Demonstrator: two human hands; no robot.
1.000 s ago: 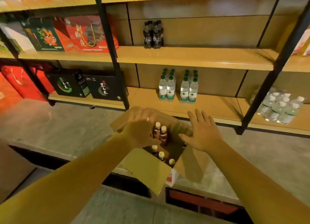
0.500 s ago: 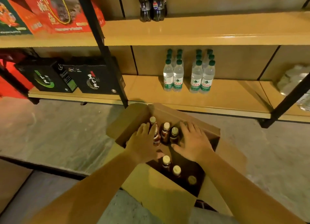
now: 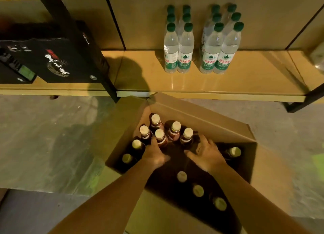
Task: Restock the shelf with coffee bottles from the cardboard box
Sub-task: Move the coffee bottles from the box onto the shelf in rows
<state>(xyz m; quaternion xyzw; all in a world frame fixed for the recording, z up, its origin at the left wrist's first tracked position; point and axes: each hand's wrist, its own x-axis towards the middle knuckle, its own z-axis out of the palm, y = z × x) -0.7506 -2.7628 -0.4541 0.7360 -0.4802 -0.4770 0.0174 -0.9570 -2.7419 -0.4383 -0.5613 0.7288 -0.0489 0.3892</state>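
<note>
Both hands are down inside the open box (image 3: 201,114) at lower centre of the frame. The left hand (image 3: 154,154) has its fingers wrapped on a coffee bottle (image 3: 160,137) in the upright cluster. The right hand (image 3: 206,154) lies with fingers spread beside another bottle (image 3: 187,137), gripping nothing. Above, water bottles (image 3: 201,47) stand on the shelf (image 3: 245,83).

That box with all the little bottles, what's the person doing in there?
The person is reaching both hands into the open cardboard box on the floor. The left hand and right hand close around a cluster of coffee bottles at the far end. More bottles stand elsewhere in the box. None are on the shelf yet, where water bottles already stand.
</note>
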